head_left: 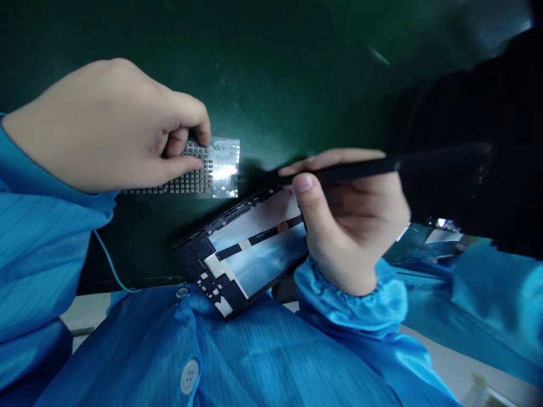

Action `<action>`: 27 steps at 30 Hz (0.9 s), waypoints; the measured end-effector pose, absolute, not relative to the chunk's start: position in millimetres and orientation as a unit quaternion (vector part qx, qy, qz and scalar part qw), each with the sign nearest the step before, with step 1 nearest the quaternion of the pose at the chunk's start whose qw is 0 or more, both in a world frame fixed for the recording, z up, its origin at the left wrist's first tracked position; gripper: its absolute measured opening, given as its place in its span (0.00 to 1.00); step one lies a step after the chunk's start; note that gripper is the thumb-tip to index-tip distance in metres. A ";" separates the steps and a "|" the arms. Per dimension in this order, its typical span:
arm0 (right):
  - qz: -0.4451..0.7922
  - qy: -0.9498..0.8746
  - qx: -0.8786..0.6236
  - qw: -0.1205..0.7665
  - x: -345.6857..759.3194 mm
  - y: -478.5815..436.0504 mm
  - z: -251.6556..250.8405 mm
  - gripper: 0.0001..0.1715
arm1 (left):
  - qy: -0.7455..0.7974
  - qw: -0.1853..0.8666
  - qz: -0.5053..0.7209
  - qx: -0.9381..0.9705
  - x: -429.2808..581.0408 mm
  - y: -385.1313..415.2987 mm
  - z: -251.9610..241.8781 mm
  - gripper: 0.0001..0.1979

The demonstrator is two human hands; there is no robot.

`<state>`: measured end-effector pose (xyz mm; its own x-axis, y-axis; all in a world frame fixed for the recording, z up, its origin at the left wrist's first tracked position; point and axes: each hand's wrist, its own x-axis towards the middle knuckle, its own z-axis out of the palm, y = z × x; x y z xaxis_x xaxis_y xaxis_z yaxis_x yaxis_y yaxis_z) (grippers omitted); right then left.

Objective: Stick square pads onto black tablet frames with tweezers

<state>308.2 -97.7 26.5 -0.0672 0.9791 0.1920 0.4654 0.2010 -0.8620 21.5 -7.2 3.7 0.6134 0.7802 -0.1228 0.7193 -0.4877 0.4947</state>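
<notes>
My left hand (123,130) is over a sheet of small grey square pads (193,182) on clear film (225,167). Its thumb and curled index finger grip the sheet, and the hand hides much of it. In my right hand (352,209) is a slim black tool, seemingly tweezers (356,168), with its dark tip pointing left towards the sheet; the tip is blurred. Below that hand, an opened phone body (258,237) lies tilted near the table's front edge, with a silvery inner panel and a dark ribbon cable across it. My right wrist covers its right end.
The dark green table top (263,73) stretches away in front of me. At the right are a large black shape (479,130) and a blue sleeve (500,294), perhaps another person's. A thin blue cord (109,263) hangs by my left sleeve.
</notes>
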 end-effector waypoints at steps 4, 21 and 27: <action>0.431 -0.704 -0.466 0.317 289.4 -48.5 27.8 0.16 | 0.442 0.266 0.048 0.855 32.0 -8.4 16.6 0.40; 0.517 -0.673 -0.398 0.348 292.0 -28.3 6.1 0.14 | 0.425 0.240 0.029 0.872 34.8 -9.2 19.2 0.32; 0.330 -0.563 -0.519 0.552 319.2 -87.7 5.4 0.03 | 0.427 0.213 0.054 0.877 30.4 -9.6 8.3 0.47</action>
